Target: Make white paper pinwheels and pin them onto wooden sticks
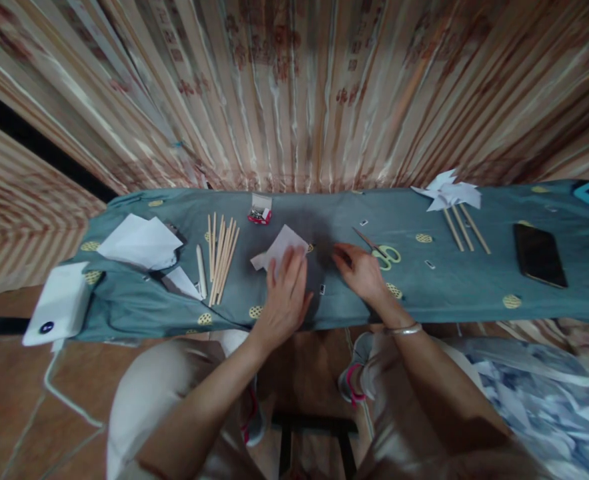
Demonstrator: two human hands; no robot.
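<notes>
My left hand (288,293) lies over a folded piece of white paper (283,245) in the middle of the cloth-covered table, its fingers stretched out and pressing on the sheet. Just to the right, my right hand (357,267) rests low over the cloth with curled fingers and the thumb against the forefinger. Anything within that pinch is too small or dark to make out. Beside its knuckles lie scissors (386,256) with pale green handles. Behind the paper stands a small open red-and-white box (260,212) of tiny metal pieces.
Left of the paper are several wooden sticks (224,260), a white pen-like stick (201,270) and a stack of white paper (139,241). Paper pinwheels (448,192) on sticks and a black phone (539,255) lie right. A white device (60,300) sits at the left end.
</notes>
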